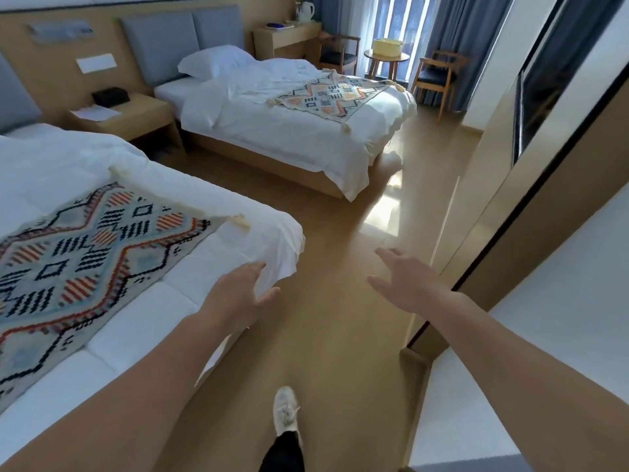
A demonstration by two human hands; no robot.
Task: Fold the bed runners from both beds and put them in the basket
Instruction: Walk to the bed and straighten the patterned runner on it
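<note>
A patterned bed runner (85,253) with blue, orange and black diamonds lies flat across the foot of the near bed (143,318) at the left. A second, matching runner (335,95) lies across the far bed (272,131). A pale yellow basket (388,47) stands on a small round table by the window. My left hand (238,294) is open, its fingers at the near bed's white sheet corner, clear of the runner. My right hand (405,284) is open over the floor and holds nothing.
A wooden aisle (340,318) runs between the beds and the right wall with its dark TV panel (531,107). A nightstand (129,120) stands between the beds. Two wooden chairs (439,76) flank the round table (386,61). My shoe (286,410) is on the floor.
</note>
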